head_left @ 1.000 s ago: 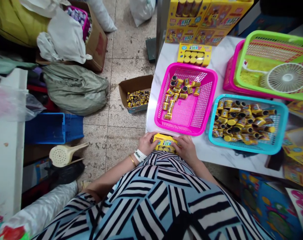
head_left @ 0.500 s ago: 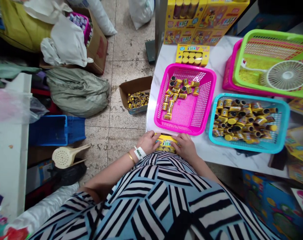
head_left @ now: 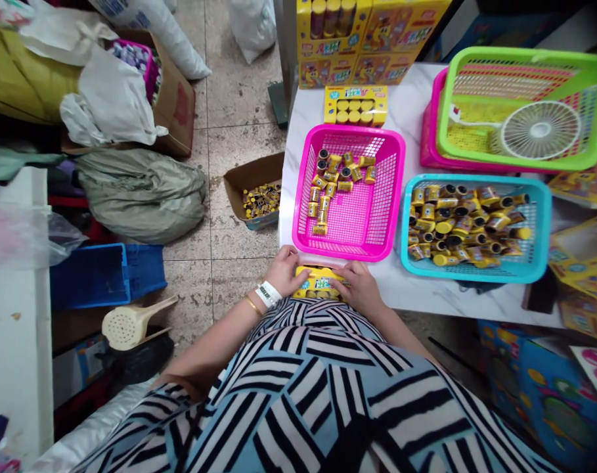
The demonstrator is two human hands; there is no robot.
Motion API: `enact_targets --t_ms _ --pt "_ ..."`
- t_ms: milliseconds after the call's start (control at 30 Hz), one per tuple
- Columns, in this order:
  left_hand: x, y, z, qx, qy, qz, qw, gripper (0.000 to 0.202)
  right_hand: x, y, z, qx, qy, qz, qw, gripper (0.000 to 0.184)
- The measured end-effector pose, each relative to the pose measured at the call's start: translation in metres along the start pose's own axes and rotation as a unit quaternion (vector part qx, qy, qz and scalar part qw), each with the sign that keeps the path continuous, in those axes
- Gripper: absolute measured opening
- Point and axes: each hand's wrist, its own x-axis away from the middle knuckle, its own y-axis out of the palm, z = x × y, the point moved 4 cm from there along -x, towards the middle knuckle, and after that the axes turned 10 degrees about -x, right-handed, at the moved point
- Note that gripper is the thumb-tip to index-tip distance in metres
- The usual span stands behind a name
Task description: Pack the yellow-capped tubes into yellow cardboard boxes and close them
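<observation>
At the table's near edge, against my striped clothing, is a small yellow printed cardboard box (head_left: 319, 281) with round lids showing along its lower front. My left hand (head_left: 283, 273) grips its left end, thumb on the front. My right hand (head_left: 361, 288) holds the right end, fingers bent over the top edge and front. Just beyond the box, a pink basket (head_left: 350, 253) holds several small yellow cylinders with dark ends (head_left: 322, 203). Right of it, a blue basket (head_left: 475, 272) is heaped with more such cylinders. My palms hide both ends of the box.
A similar yellow box (head_left: 356, 105) lies behind the pink basket, before stacked yellow cartons (head_left: 372, 39). A white fan (head_left: 542, 138) lies in a green basket (head_left: 446, 125) at the right. On the floor, a cardboard box (head_left: 239, 180) holds small yellow pieces.
The view has shifted, so the table things appear further left. Both hands stay on the yellow box; my left thumb and fingers sit slightly differently along its top.
</observation>
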Motion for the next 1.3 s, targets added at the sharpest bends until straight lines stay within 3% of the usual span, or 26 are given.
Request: enact_targets --t_ms 167,500,667,767,933,1100,1300 --pt "0.006 0.005 -0.004 0.045 0.044 -0.021 0.998 0.029 0.0 0.002 0.002 -0.002 -0.006 0.006 1.0 0.028" --pt "0.004 0.007 -0.001 -0.022 0.076 0.006 0.997 0.028 -0.023 -0.012 -0.018 0.078 -0.018 -0.157 0.984 0.031" --pt "0.002 0.009 -0.002 -0.025 0.082 0.027 0.996 0.029 -0.032 -0.013 -0.024 0.143 -0.008 -0.201 0.969 0.034" --pt "0.004 0.013 -0.007 -0.019 0.075 0.052 0.996 0.031 -0.03 -0.008 -0.02 0.147 -0.007 -0.178 0.973 0.033" --pt "0.012 0.022 -0.015 -0.017 0.074 0.096 0.992 0.028 -0.021 -0.001 -0.01 0.105 -0.013 -0.087 0.991 0.029" --pt "0.023 0.02 -0.017 0.021 0.048 0.139 0.989 0.038 -0.018 0.002 -0.006 0.085 -0.036 -0.053 0.994 0.024" --pt "0.019 0.022 -0.013 0.015 0.048 0.125 0.991 0.018 -0.017 0.007 -0.002 0.078 -0.054 -0.014 0.995 0.025"
